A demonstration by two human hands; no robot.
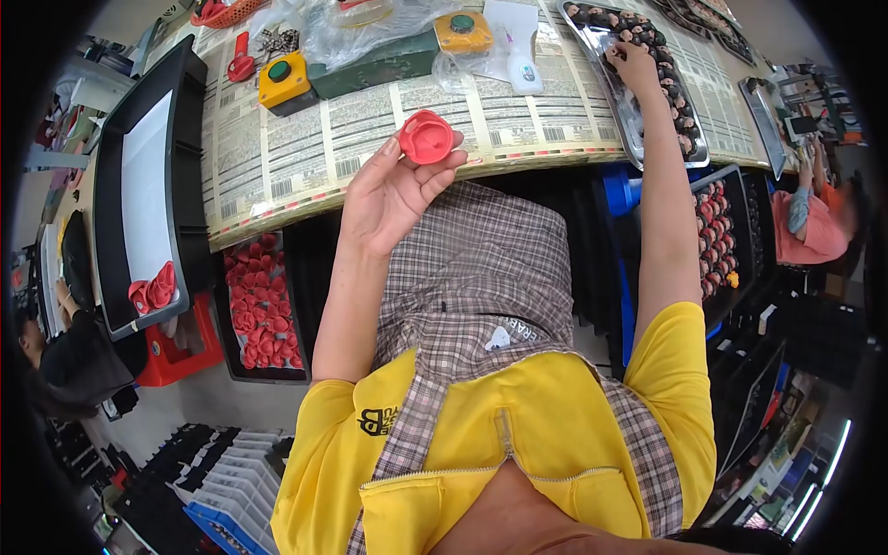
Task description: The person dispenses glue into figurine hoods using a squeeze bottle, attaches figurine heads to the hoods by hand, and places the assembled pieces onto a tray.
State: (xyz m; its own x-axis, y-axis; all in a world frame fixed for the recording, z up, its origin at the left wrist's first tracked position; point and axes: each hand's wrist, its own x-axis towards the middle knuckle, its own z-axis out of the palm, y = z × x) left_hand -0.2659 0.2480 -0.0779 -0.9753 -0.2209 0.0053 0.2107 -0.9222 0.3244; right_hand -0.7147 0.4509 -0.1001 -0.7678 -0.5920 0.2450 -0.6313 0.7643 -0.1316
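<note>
Clasping a red, rounded, hollow piece over the worktop with my left hand, I have my right hand at black-topped pieces in a shiny metal tray, its grip unclear.

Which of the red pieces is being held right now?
The red, hollow, cup-shaped, plastic-looking piece in the left hand; the loose red pieces at left lie unheld in black rectangular trays.
</note>
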